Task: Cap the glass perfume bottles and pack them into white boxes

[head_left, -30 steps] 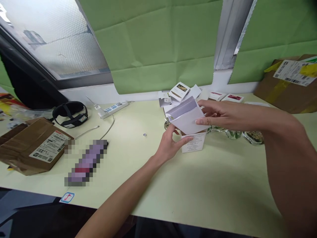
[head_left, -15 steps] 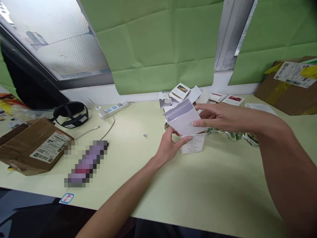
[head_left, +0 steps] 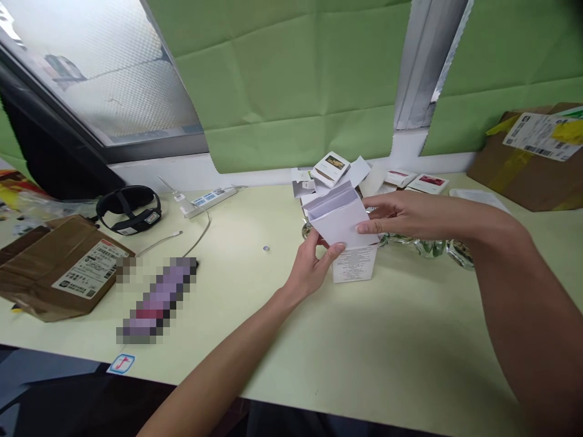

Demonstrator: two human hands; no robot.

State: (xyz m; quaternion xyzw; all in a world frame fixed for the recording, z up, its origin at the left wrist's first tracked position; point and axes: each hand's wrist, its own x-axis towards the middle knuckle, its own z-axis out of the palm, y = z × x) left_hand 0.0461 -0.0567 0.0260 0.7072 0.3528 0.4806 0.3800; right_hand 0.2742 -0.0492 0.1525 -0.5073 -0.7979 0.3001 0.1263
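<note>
An unprinted white paper box (head_left: 339,220) is tilted between my two hands, its upper end open with flaps standing up. My left hand (head_left: 310,264) pinches its lower left side, thumb in front and fingers mostly hidden behind. On the right edge, my right hand (head_left: 394,212) grips it with the thumb on the near face and the fingers curled behind. Just below the box shows a white panel with small print (head_left: 355,264); whether it is joined to the box, I cannot tell. Behind lies a heap with a small white picture box (head_left: 331,169).
Clear glass items (head_left: 430,247) lie partly behind my right forearm. White boxes with red pictures (head_left: 428,183) sit by the wall. Cardboard boxes stand left (head_left: 68,267) and right (head_left: 528,161). A blurred phone-like object (head_left: 159,300), headset (head_left: 130,209) and power strip (head_left: 209,201) are left.
My left thumb has shifted slightly up and left along the box's lower edge. The box has barely moved, and both hands keep their hold.
</note>
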